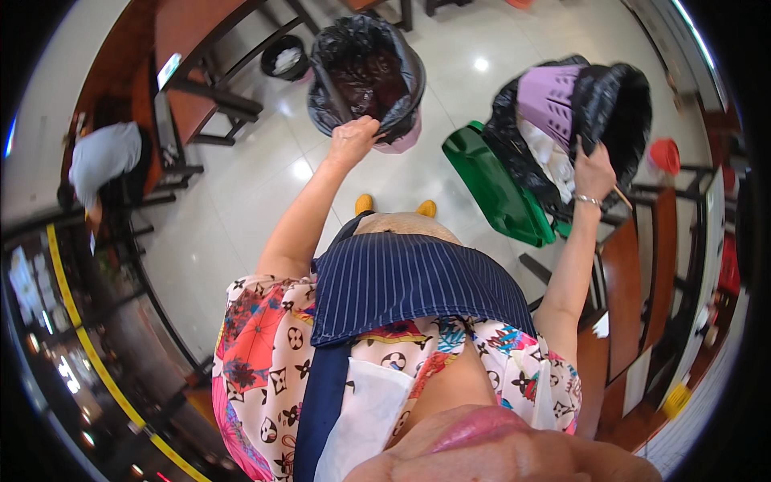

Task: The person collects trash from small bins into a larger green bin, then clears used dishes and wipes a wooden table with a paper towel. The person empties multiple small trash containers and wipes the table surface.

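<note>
My left hand grips the near rim of a bin lined with a black plastic bag; a bit of its pink body shows below the bag. On the right, my right hand holds the rim of a purple slotted plastic basket bin, also lined with black plastic and tipped on its side. White crumpled waste lies under the purple bin, in a larger black bag. Beside that bag stands a green plastic lid, swung open. The inside of the tipped bin looks dark.
Wooden tables and benches stand at the upper left, with a small black bin beside them. A person in a light shirt bends over at the far left. Wooden benches and a red bin are on the right.
</note>
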Demonstrator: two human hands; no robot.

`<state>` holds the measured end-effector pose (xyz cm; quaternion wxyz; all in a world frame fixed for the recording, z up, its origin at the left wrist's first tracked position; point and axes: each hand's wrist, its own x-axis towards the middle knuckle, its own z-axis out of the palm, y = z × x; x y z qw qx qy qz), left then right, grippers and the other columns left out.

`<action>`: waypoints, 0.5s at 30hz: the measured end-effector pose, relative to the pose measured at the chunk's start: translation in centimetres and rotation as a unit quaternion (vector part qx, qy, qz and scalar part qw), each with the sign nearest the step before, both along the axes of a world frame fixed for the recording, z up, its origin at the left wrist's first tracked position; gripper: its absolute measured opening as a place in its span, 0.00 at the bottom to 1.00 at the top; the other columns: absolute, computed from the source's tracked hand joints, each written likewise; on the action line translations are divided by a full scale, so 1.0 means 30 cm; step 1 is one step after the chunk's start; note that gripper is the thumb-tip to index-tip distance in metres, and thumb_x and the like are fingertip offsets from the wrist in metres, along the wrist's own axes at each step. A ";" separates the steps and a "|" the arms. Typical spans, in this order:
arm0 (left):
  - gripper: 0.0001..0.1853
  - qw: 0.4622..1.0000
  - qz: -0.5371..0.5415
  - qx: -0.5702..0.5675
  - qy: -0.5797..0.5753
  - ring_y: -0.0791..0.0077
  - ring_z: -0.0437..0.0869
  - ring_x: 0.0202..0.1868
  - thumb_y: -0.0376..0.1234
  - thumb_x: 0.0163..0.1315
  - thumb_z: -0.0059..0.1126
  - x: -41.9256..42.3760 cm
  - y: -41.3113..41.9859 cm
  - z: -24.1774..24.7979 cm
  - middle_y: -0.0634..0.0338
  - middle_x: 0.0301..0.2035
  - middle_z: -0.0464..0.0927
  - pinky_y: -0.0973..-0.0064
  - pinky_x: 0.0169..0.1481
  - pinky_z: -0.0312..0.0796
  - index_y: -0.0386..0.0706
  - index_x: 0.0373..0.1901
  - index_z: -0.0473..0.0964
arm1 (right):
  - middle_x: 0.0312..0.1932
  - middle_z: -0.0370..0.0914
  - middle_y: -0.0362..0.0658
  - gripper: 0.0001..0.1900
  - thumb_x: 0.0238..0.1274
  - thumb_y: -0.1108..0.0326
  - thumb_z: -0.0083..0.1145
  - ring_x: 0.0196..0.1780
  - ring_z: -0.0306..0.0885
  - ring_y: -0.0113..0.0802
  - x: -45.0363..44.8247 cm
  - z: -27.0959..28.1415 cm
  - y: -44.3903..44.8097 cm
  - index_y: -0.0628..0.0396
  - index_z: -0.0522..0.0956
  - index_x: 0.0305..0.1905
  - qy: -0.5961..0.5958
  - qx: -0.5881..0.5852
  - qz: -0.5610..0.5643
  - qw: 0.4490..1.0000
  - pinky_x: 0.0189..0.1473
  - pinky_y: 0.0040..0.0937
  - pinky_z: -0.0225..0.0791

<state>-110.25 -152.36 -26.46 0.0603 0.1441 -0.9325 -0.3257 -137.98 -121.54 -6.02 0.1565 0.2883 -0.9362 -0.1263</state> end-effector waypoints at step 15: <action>0.09 0.970 0.184 -0.056 -0.150 0.59 0.80 0.32 0.35 0.52 0.58 0.461 0.206 -0.112 0.58 0.26 0.73 0.63 0.31 0.72 0.43 0.23 0.68 | 0.25 0.79 0.50 0.14 0.53 0.59 0.65 0.26 0.78 0.47 -0.060 -0.056 -0.265 0.61 0.80 0.33 -0.117 -0.277 0.162 0.940 0.28 0.36 0.68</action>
